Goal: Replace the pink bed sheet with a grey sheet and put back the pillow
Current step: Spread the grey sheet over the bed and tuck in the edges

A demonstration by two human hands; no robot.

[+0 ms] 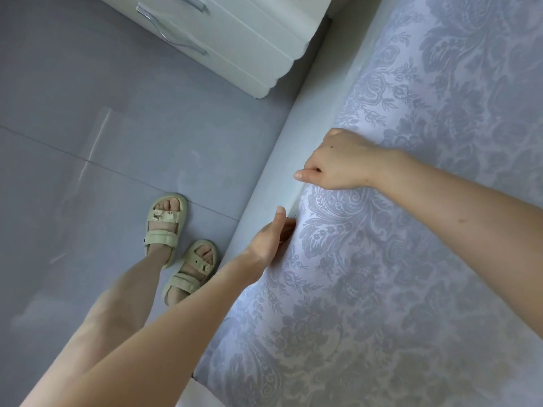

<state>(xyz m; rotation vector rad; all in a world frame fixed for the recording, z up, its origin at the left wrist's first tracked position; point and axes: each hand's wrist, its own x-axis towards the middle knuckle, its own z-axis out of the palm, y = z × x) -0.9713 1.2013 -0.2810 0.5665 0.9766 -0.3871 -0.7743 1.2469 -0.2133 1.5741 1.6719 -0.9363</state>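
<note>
A grey sheet point(411, 259) with a pale floral damask pattern covers the bed and fills the right half of the view. Its edge hangs over the side of the mattress above the light bed frame point(282, 160). My left hand point(270, 239) is at that edge, its fingers tucked under the fabric and the thumb pointing up along the frame. My right hand point(338, 163) lies higher on the same edge, fingers curled round the sheet's hem, thumb stuck out to the left. No pink sheet or pillow is in view.
A white bedside cabinet point(235, 39) with curved metal handles stands at the top, close to the bed frame. Glossy grey floor tiles point(102, 157) spread to the left. My feet in beige sandals point(179, 245) stand beside the bed.
</note>
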